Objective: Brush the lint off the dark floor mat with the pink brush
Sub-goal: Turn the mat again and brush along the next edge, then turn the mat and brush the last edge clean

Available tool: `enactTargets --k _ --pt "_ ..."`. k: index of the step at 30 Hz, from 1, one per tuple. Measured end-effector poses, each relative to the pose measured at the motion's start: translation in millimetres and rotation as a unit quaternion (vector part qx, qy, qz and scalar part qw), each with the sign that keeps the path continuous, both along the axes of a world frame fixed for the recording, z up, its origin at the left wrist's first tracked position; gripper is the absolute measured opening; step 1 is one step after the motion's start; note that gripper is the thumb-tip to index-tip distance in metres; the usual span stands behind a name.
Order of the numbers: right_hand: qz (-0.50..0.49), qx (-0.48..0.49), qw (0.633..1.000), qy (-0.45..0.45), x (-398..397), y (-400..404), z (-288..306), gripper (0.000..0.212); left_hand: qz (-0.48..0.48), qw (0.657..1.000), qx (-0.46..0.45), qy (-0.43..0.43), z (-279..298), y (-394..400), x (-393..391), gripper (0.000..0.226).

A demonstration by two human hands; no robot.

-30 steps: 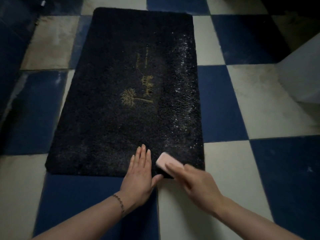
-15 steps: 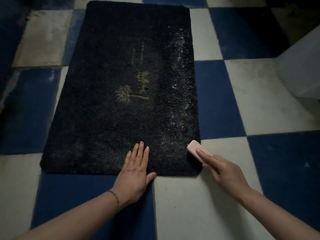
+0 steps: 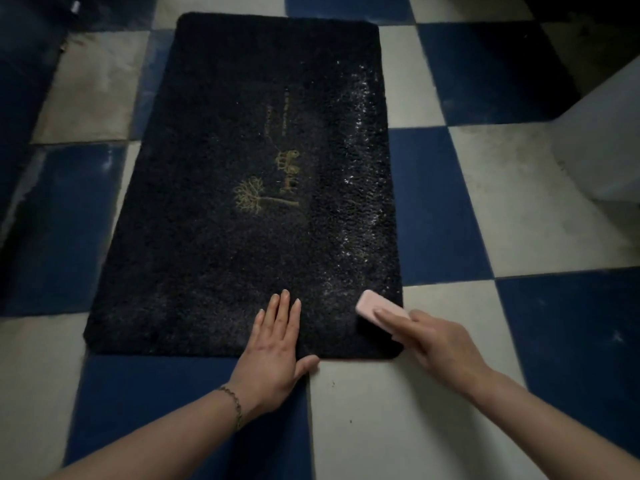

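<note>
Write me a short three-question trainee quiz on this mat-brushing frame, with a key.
1. True or false: the left hand lies flat on the mat.
2. Which hand holds the pink brush? A) left B) right C) neither
3. Fill in: the pale lint lies mostly along the mat's ___ side.

Key: 1 true; 2 B, the right hand; 3 right.

Bare forearms, a thin beaded bracelet (image 3: 232, 403) on the left wrist.
</note>
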State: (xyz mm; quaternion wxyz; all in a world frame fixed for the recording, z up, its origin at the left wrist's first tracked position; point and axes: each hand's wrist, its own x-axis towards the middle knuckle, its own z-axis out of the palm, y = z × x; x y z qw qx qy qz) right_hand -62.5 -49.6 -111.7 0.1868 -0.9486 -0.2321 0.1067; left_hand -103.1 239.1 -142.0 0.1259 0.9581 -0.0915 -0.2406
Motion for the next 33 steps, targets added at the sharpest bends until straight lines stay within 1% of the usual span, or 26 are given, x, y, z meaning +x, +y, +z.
enactTargets --k 1,4,6,7,9,10,11,13,15,17,20,22,25,27,29,31,33 --pt "-0.008 0.0 1.0 0.005 1.4 -4.0 0.8 0.047 -0.003 1.0 0.0 -0.005 1.2 -0.5 0.6 0.094" --pt "0.008 0.015 1.0 0.026 8.7 0.9 9.5 0.047 -0.006 1.0 0.015 -0.016 -6.1 1.9 -1.3 0.094" --pt "0.006 0.028 1.0 0.01 28.6 11.5 17.9 0.048 -0.018 0.999 0.037 -0.027 -10.4 2.4 -4.2 0.093" --pt "-0.005 0.027 1.0 -0.005 44.1 18.8 21.0 0.048 -0.024 0.999 0.044 -0.018 -10.1 3.1 -3.5 0.091" --pt "-0.023 0.003 1.0 -0.021 74.0 35.8 23.1 0.046 -0.022 0.998 0.056 -0.015 -8.0 3.1 -3.3 0.092" --pt "-0.024 -0.012 0.999 -0.019 86.8 43.5 21.6 0.044 -0.025 0.998 0.05 -0.033 -5.8 2.1 -1.9 0.094" --pt "-0.023 -0.023 0.999 -0.018 98.2 50.0 19.5 0.043 -0.029 0.998 0.039 -0.033 -3.8 1.3 -0.5 0.096" --pt "-0.019 -0.05 0.998 -0.024 113.5 56.0 13.9 0.043 -0.031 0.999 0.022 0.014 3.4 1.3 0.5 0.094" --pt "-0.015 -0.084 0.996 -0.034 118.4 52.6 9.1 0.043 -0.027 0.999 0.014 0.022 6.3 1.1 0.7 0.097" --pt "-0.023 -0.089 0.995 -0.036 116.1 44.5 6.1 0.044 -0.038 0.999 0.011 0.017 7.7 2.9 0.1 0.095" --pt "-0.042 -0.071 0.996 -0.024 101.0 33.4 2.4 0.044 -0.041 0.999 -0.003 0.01 5.6 9.2 1.9 0.09" --pt "-0.054 -0.062 0.996 -0.02 85.1 25.8 2.5 0.045 -0.059 0.998 -0.002 -0.013 3.8 17.1 3.9 0.088" --pt "-0.088 -0.041 0.995 0.002 52.2 14.7 3.9 0.051 -0.131 0.989 0.046 -0.053 4.9 32.4 9.1 0.077" --pt "-0.109 -0.027 0.994 0.017 26.1 8.5 2.7 0.055 -0.18 0.979 0.054 -0.074 2.6 43.9 16.6 0.075" --pt "-0.126 -0.01 0.991 0.038 4.9 7.5 3.8 0.054 -0.218 0.969 0.068 -0.091 4.1 56.6 29.3 0.074" --pt "-0.145 0.004 0.987 0.062 -3.6 11.3 5.5 0.051 -0.221 0.967 0.094 -0.09 7.7 65.7 42.9 0.075" --pt "-0.17 0.021 0.983 0.073 -4.2 18.1 10.4 0.049 -0.189 0.972 0.099 -0.092 14.6 67.1 48.3 0.073"
